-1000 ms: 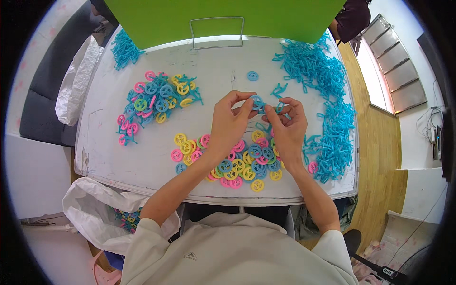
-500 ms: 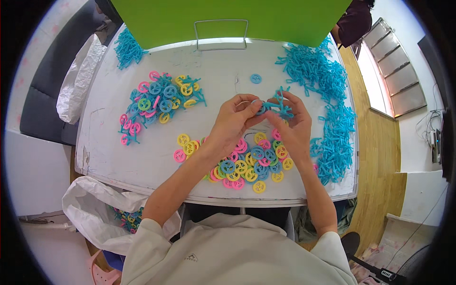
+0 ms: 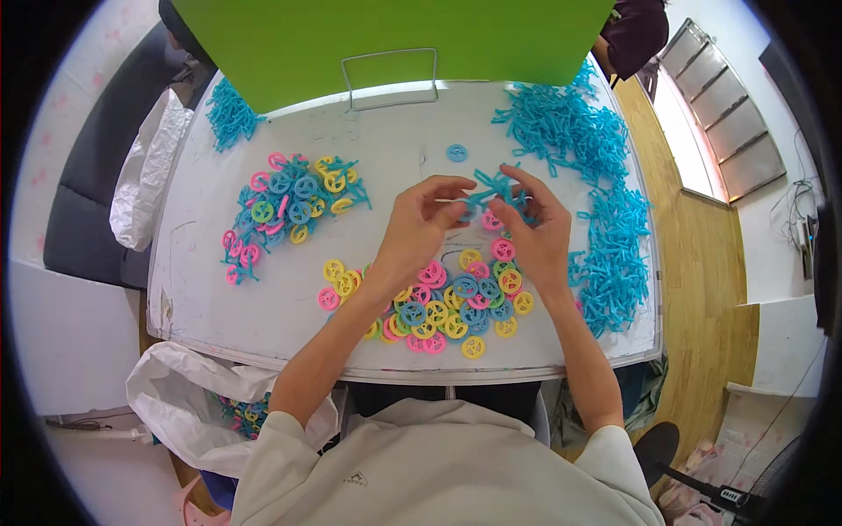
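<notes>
pinched between thumb and fingertips of the left hand (image 3: 421, 223) is one blue, round plastic wheel (image 3: 470, 209), mostly hidden by those fingers; across the small gap the right hand (image 3: 537, 230) pinches at least one teal, branched plastic piece (image 3: 496, 186), its prongs sticking up. wheel and piece meet over the middle of the table, whether joined or merely close i cannot tell! that's two hands, both busy.

out to the far left, one white woven sack (image 3: 145, 167) slumps beside the table; below it a second white sack (image 3: 162, 377) gapes open, one jumble of small coloured bits (image 3: 247, 414) inside, too small to count. on the white tabletop (image 3: 206, 307), one small heap of teal plastic pieces (image 3: 231, 116) sits in the far corner, and nearer comes one mixed heap of wheels and teal pieces (image 3: 279, 197): a single green wheel visible, roughly four pinks at its lower left.

one upright green board (image 3: 263, 53) carries one bent wire handle (image 3: 388, 53). below the hands, one pile of pink, yellow, blue and green plastic wheels (image 3: 438, 307), dozens, overlapping. one lone blue wheel (image 3: 456, 152) lies beyond the fingers. over on the right, one long drift of teal plastic pieces (image 3: 614, 237), far too many to count, and past it one co-worker's dark sleeve (image 3: 633, 39)!
</notes>
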`<action>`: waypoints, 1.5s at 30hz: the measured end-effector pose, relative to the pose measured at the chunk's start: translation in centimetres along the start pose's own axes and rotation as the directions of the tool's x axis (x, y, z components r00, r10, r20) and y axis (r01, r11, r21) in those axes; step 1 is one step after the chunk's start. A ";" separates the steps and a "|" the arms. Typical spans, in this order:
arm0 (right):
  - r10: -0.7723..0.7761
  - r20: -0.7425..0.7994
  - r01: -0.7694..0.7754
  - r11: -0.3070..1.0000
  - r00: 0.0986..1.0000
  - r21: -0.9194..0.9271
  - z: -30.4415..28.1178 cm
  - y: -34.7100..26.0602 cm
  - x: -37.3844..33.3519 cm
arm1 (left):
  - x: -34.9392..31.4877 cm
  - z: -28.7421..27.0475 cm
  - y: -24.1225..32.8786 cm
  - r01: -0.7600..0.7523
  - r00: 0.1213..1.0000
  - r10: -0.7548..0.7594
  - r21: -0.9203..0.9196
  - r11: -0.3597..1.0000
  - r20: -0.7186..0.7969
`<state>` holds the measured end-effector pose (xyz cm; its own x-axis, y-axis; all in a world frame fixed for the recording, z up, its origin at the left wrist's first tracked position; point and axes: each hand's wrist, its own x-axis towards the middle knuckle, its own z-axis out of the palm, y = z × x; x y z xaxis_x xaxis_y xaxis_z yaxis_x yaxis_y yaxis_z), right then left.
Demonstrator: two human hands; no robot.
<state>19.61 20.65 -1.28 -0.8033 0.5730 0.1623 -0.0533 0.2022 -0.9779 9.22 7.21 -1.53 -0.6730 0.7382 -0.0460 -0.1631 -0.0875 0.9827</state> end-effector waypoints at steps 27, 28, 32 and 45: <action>0.005 0.033 -0.011 0.983 0.999 0.182 -0.2 1.0 0.8 | 2.2 1.0 0.4 -0.024 0.988 0.009 0.093 0.995 0.156; 0.005 0.032 -0.011 0.983 0.999 0.181 -0.4 1.3 0.8 | 2.4 1.2 0.5 -0.009 0.981 -0.016 0.131 0.991 0.193; 0.030 -0.054 -0.019 0.981 0.998 0.194 -1.5 2.0 1.4 | 5.2 -0.5 -0.4 0.037 0.959 -0.089 0.193 0.980 0.269; 0.036 0.044 -0.035 0.999 0.998 -0.025 -1.4 1.8 1.3 | 5.4 -2.4 -0.7 -0.013 1.000 0.012 0.406 0.914 0.005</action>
<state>19.32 22.91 -2.59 -0.8303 0.5440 0.1210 -0.0106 0.2016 -0.9794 3.93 9.64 -2.88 -0.6713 0.7404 -0.0329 0.1527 0.1816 0.9714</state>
